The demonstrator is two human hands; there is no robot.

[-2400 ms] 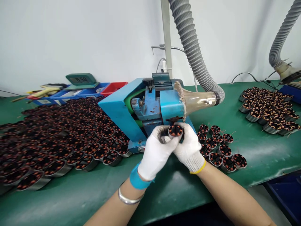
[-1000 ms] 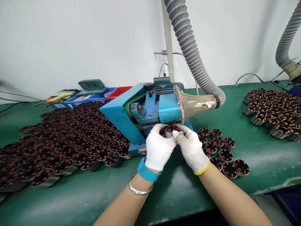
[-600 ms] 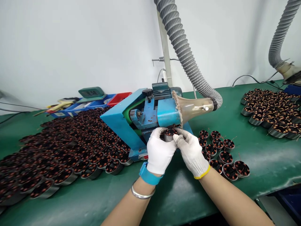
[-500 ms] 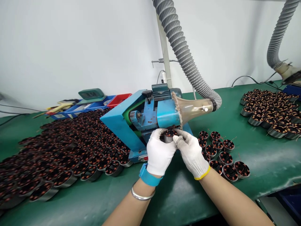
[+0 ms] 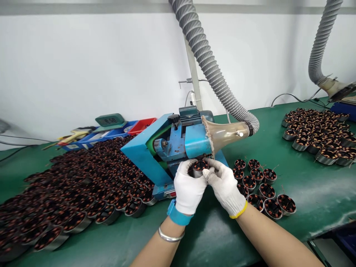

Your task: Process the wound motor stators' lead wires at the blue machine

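Both gloved hands grip one motor stator (image 5: 199, 171), a round steel ring with copper windings and black insulation inside. My left hand (image 5: 189, 189) is closed around its left side. On the right side, the thumb and fingers of my right hand (image 5: 224, 183) pinch it. The stator is held just below the front of a blue belt-driven machine (image 5: 198, 141), near the mouth of a clear cone-shaped hood (image 5: 226, 133). Whether a wire touches the machine inside is hidden. The left wrist wears a blue band and a silver bangle.
Many stators (image 5: 97, 185) cover the table's left side. A smaller group (image 5: 267, 191) stands right of my hands, another (image 5: 319, 137) at the far right. A grey hose (image 5: 205, 55) runs up from the hood. Blue bins (image 5: 94, 139), a red bin (image 5: 142, 126) and a digital clock (image 5: 109, 119) stand behind.
The camera view has tilted up slightly, so most things sit lower in the picture. My hands still hold the stator at the machine's front, with little visible change in grip.
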